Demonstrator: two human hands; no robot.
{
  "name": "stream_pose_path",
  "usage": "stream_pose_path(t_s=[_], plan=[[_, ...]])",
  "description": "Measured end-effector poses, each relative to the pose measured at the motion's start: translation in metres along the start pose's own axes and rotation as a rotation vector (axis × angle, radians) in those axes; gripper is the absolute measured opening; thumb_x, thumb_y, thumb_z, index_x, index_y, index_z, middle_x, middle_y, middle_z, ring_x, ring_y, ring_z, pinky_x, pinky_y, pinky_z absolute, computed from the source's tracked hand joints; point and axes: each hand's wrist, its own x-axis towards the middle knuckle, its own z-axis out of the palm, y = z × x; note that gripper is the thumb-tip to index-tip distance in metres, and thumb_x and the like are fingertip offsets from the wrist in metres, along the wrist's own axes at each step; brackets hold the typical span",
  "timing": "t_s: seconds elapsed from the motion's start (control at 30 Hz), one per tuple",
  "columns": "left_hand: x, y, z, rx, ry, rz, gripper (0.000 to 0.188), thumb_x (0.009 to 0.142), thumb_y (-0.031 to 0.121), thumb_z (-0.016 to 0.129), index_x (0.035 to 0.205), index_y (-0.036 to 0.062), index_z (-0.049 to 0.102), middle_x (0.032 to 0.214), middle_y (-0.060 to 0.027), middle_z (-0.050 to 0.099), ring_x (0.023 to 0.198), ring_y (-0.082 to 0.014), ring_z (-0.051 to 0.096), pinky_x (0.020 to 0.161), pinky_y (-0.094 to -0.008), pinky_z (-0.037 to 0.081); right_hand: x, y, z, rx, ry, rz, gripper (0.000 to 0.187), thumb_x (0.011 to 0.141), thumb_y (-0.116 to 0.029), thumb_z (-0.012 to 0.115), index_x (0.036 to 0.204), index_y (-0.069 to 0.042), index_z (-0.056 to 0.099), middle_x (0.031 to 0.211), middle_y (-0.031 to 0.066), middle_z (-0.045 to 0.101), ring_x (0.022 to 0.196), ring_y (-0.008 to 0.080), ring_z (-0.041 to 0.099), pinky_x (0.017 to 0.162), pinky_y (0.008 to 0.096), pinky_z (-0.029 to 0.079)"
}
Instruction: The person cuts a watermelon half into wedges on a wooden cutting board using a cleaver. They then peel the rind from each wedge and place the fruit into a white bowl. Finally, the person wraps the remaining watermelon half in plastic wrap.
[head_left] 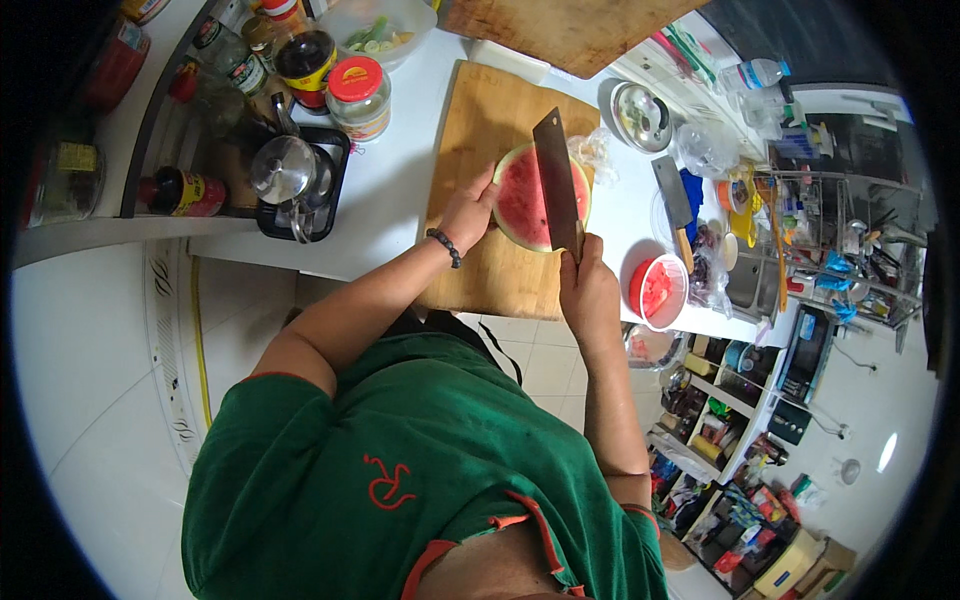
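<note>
A cut watermelon (pixel 520 198) lies on the wooden cutting board (pixel 480 110), its red flesh facing up and a green rind around it. My left hand (pixel 470 212), with a dark bead bracelet at the wrist, grips its left side. My right hand (pixel 590 287) is closed around the handle of a cleaver (pixel 556 175). The long dark blade stretches away from me over the right part of the melon and hides some of it. Whether the edge touches the flesh I cannot tell.
Right of the board stand a white tub (pixel 662 292) of red melon pieces, a second knife (pixel 673 192) and a round metal lid (pixel 641 117). On the left are a red-lidded jar (pixel 358 97), sauce bottles (pixel 304 62) and a black tray (pixel 325 215). A bowl (pixel 385 30) stands behind them.
</note>
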Motion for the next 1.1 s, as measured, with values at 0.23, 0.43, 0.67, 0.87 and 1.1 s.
stream_pose_path(t_s=[0.23, 0.43, 0.67, 0.87, 1.1], plan=[[0.002, -0.009, 0.005, 0.219, 0.058, 0.228, 0.041, 0.095, 0.016, 0.047, 0.136, 0.0088, 0.044, 0.123, -0.0221, 0.055, 0.112, -0.035, 0.053, 0.095, -0.0365, 0.042, 0.007, 0.0, -0.012, -0.034, -0.117, 0.061, 0.021, 0.092, -0.015, 0.049, 0.101, 0.002, 0.041, 0.074, 0.032, 0.059, 0.07, 0.0504, 0.058, 0.059, 0.0552, 0.044], [-0.013, 0.009, 0.012, 0.371, 0.05, 0.283, 0.042, 0.094, 0.009, 0.048, 0.135, 0.0055, 0.045, 0.119, -0.021, 0.056, 0.11, -0.0305, 0.055, 0.096, -0.0364, 0.042, 0.01, 0.013, -0.016, -0.061, -0.2, 0.048, 0.022, 0.09, -0.014, 0.05, 0.096, 0.004, 0.039, 0.072, 0.032, 0.059, 0.07, 0.0492, 0.059, 0.06, 0.0546, 0.046], [-0.008, -0.001, 0.02, 0.393, 0.1, 0.389, 0.041, 0.091, 0.008, 0.047, 0.133, 0.0037, 0.047, 0.118, -0.023, 0.056, 0.107, -0.0367, 0.055, 0.091, -0.0393, 0.044, 0.01, 0.035, 0.0, -0.052, -0.218, -0.006, 0.023, 0.089, -0.014, 0.05, 0.097, 0.005, 0.04, 0.069, 0.0298, 0.06, 0.067, 0.0468, 0.061, 0.06, 0.0529, 0.049], [0.007, -0.012, 0.014, 0.15, 0.085, 0.104, 0.039, 0.094, 0.013, 0.046, 0.133, 0.006, 0.048, 0.124, -0.023, 0.055, 0.113, -0.0331, 0.055, 0.096, -0.0367, 0.043, -0.021, 0.062, 0.057, 0.001, -0.134, -0.026, 0.023, 0.088, -0.013, 0.053, 0.097, 0.004, 0.039, 0.061, 0.0261, 0.058, 0.058, 0.0442, 0.06, 0.05, 0.0509, 0.048], [-0.012, -0.004, 0.009, -0.118, 0.095, -0.053, 0.04, 0.099, 0.014, 0.043, 0.139, 0.0122, 0.04, 0.123, -0.0088, 0.053, 0.1, -0.0182, 0.061, 0.073, -0.0329, 0.058, -0.013, 0.099, 0.077, 0.038, -0.138, -0.169, 0.024, 0.087, -0.013, 0.054, 0.099, 0.003, 0.04, 0.061, 0.025, 0.058, 0.057, 0.0433, 0.059, 0.05, 0.0499, 0.048]])
